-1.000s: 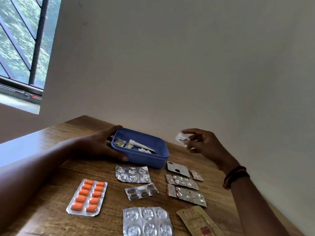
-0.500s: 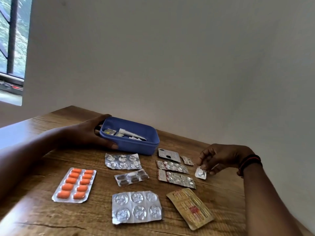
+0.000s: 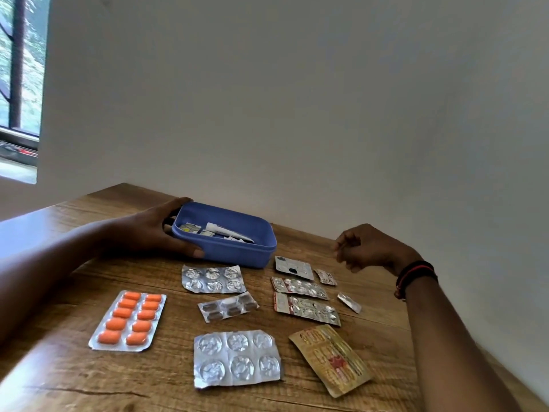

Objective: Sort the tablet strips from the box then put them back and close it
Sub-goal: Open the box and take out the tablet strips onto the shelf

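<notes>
An open blue box (image 3: pixel 237 254) stands on the wooden table (image 3: pixel 74 379) with a white tube (image 3: pixel 225 231) and a few strips inside. My left hand (image 3: pixel 160 230) grips its left end. My right hand (image 3: pixel 368 248) hovers right of the box, fingers loosely curled, holding nothing. Several strips lie spread in front: an orange tablet strip (image 3: pixel 129 321), silver strips (image 3: pixel 213 279) (image 3: pixel 236 358), a dark-pill strip (image 3: pixel 228 306), a gold strip (image 3: pixel 330 358), and a small single-pill piece (image 3: pixel 349 302) on the right.
A white wall rises right behind the table's far edge. A window (image 3: pixel 20 84) sits at the far left. The table's right edge runs under my right forearm.
My right hand set the small single-pill piece down to the right of the strips, let go and rose back toward the box. My left hand stayed on the box.
</notes>
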Demonstrator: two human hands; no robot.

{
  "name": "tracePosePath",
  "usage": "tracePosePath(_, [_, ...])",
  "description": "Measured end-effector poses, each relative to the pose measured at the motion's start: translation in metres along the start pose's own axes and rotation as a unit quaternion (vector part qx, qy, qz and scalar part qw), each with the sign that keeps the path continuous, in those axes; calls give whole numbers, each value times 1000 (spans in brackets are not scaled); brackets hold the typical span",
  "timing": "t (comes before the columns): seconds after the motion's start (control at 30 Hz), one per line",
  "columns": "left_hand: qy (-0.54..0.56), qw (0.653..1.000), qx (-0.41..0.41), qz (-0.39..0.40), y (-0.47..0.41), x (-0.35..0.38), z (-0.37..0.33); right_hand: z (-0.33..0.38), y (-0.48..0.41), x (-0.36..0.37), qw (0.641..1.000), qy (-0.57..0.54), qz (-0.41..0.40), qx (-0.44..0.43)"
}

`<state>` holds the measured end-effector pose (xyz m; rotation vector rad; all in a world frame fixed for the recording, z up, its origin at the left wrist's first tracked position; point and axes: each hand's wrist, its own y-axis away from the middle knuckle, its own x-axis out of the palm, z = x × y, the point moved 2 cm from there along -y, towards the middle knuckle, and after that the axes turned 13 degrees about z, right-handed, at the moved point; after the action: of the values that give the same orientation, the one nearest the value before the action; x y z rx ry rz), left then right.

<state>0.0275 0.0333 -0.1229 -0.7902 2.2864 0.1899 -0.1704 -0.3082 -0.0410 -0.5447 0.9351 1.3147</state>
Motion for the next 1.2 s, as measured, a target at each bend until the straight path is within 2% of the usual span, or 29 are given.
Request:
tracePosePath(0.1, [0,1000,-7,-2,0,0,2,28,-17,18,985,47,-123,-109])
tracePosePath(0.17, [1,1000,-5,-1,0,-1,3,51,-25,42,967,87,-163,-178])
tracePosePath(0.33, [7,1000,1,4,0,0,1,90,-36,101,933,154,-120,-303])
tracePosePath(0.47, [2,1000,13,0,1,0,-2,94,-35,119,934,223,-56,-275])
tracePosePath(0.57, [-4,1000,12,2,1,0,-1,93,-31,120,922,280,-49,-264])
tracePosePath(0.67, [-9,1000,6,3,1,0,-1,97,-27,118,917,278,-54,-281])
tracePosePath(0.93, [-5,1000,-2,4,2,1,-2,99,-27,120,937,214,-17,-276])
tracePosePath(1.2, [4,1000,-6,6,2,1,-1,100,-25,109,956,55,-40,-285])
